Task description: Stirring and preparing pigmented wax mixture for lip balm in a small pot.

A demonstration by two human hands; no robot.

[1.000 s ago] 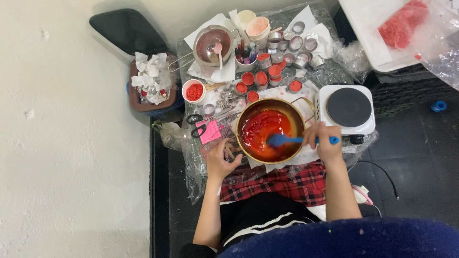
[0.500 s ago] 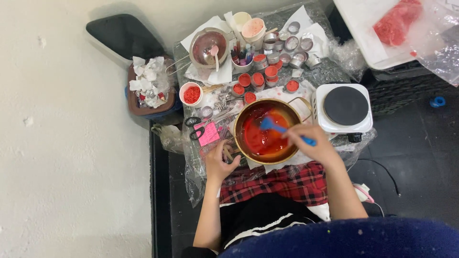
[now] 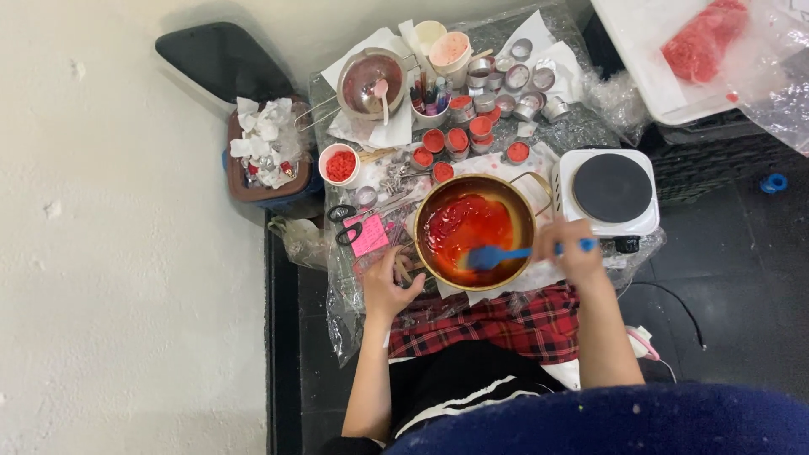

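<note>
We see the brass-coloured pot [image 3: 479,232] near the middle of the frame, on the plastic-covered table [image 3: 581,126], with glossy red liquid [image 3: 463,226] pooled inside. Our right hand [image 3: 573,251] sits just right of the pot's rim, its fingers closed around the handle of a blue spatula [image 3: 506,254]. The spatula's long axis runs almost level across the frame: the handle end pokes out right of the hand, and the blade lies to the left, down in the lower part of the pot, touching the red liquid. So the blade points from the right hand toward the frame's centre.

Our left hand [image 3: 388,286] rests at the pot's lower left edge; its fingers curl toward the rim, though we cannot tell whether they grip it or only brace against it. The right hand is clearly nearer the spatula; the left is nearer the pot's wall.

Around them: a white hot plate [image 3: 611,192] just right of the pot, small tins filled with red [image 3: 455,139] above it, black scissors [image 3: 344,221] and a pink note [image 3: 368,235] to the left.
</note>
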